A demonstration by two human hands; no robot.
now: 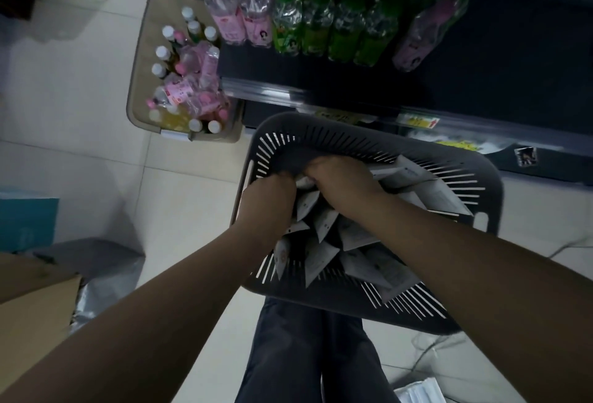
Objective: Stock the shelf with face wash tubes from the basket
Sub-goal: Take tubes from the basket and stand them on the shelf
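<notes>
The face wash tubes are white and lie in a loose jumble inside the dark slotted basket at the centre of the frame. Many lean with their long axis running from upper right to lower left. Both hands are down among them at the basket's upper-left corner. The right hand is curled into a fist round a bunch of tubes, a white end showing beside its knuckles. The left hand is pushed in just beside it under the rim, its fingers buried, so I cannot tell whether it grips anything. The shelf lies above and to the right, its dark board bare there, its label strip just past the basket's far rim. By my reading the right hand is nearer it, so the lift should go up and rightward. Green bottles and pink bottles stand further up the frame.
</notes>
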